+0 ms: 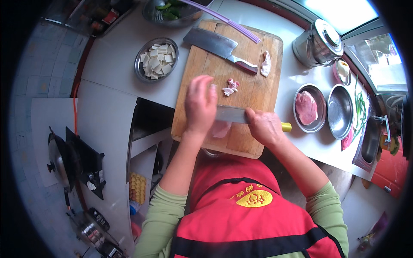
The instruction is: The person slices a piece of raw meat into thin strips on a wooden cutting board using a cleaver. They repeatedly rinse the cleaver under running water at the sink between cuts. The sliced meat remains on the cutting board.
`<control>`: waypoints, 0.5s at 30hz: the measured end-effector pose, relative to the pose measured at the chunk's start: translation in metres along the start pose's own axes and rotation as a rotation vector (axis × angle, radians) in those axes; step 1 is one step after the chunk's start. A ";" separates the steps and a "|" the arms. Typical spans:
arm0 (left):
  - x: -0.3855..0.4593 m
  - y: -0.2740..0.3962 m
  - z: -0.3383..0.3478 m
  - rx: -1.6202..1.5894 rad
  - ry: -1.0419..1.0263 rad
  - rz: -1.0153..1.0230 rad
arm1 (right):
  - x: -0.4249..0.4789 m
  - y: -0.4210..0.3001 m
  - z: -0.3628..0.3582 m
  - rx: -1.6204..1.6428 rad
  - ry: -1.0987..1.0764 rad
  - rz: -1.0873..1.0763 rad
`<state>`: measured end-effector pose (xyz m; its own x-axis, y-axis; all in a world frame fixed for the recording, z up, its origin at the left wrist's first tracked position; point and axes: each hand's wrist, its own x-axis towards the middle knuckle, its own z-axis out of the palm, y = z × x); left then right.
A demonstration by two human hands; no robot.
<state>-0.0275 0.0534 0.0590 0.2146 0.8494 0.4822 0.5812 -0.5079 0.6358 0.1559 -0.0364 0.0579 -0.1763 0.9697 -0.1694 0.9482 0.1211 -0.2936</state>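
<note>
My right hand [264,126] grips a kitchen knife [233,114] whose yellow handle end sticks out at the right. Its broad blade points left across a wooden cutting board [250,90]. My left hand [200,104] is beside the far end of the blade, thumb apart from the fingers, nothing visible in it. It hides the blade's left end, and I cannot tell whether it touches the blade. A pale pink slice of meat [221,129] lies below the blade. Small meat trimmings [231,87] and a whitish strip [266,64] rest farther up the board.
A cleaver [211,42] lies across the board's far end, near a purple strip [226,20]. At left stands a bowl of white cut pieces [158,61]. At right are a bowl with meat [306,108], another metal bowl [340,111] and a lidded pail [317,45].
</note>
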 end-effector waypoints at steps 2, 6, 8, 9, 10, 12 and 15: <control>-0.010 0.004 -0.018 -0.123 0.146 -0.057 | -0.009 0.006 0.005 0.086 -0.036 0.050; -0.086 -0.001 -0.010 -0.117 0.046 -0.289 | -0.025 -0.002 0.001 0.223 -0.075 0.093; -0.115 0.002 0.004 -0.108 -0.092 -0.193 | -0.033 -0.006 0.002 0.234 -0.077 0.062; -0.120 0.006 0.007 -0.083 -0.133 -0.131 | -0.036 -0.006 0.001 0.210 -0.098 0.053; -0.120 0.005 0.014 -0.093 -0.143 -0.069 | -0.040 -0.007 0.000 0.186 -0.120 0.044; -0.123 0.000 0.021 -0.056 -0.149 -0.009 | -0.048 -0.006 0.001 0.151 -0.156 0.034; -0.135 -0.009 0.029 0.025 -0.151 -0.012 | -0.065 0.002 0.000 0.123 -0.184 0.046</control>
<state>-0.0389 -0.0525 -0.0287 0.3220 0.8684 0.3771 0.6038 -0.4952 0.6247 0.1697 -0.0996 0.0679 -0.1899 0.9170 -0.3508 0.9190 0.0403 -0.3922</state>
